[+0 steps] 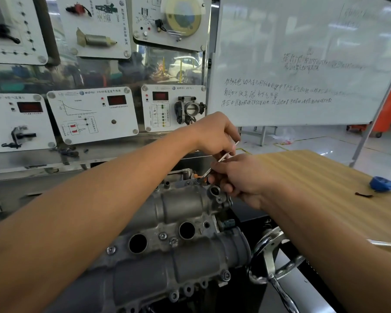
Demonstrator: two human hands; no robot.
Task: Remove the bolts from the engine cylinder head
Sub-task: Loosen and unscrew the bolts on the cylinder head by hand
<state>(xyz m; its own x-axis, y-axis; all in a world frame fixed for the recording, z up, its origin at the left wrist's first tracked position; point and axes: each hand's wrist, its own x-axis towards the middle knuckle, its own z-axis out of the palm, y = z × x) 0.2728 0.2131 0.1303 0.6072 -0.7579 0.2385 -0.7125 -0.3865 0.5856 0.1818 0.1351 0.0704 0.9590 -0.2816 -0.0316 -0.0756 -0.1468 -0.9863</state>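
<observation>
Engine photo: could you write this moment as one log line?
step: loosening far-end bolt | left hand: on wrench handle | right hand: at wrench head | cylinder head: near bolts still in

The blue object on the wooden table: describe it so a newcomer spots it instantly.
Start at the wooden table right of the engine cylinder head. Follow it to its far right edge, beneath the whiteboard's leg. The blue object sits there, the table's only blue thing, beside a small dark scrap.

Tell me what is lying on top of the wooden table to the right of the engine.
On the wooden table lie a blue round part and a small dark piece, both near its right edge. The right hand and forearm cover part of the near side, so anything there is hidden.
</observation>
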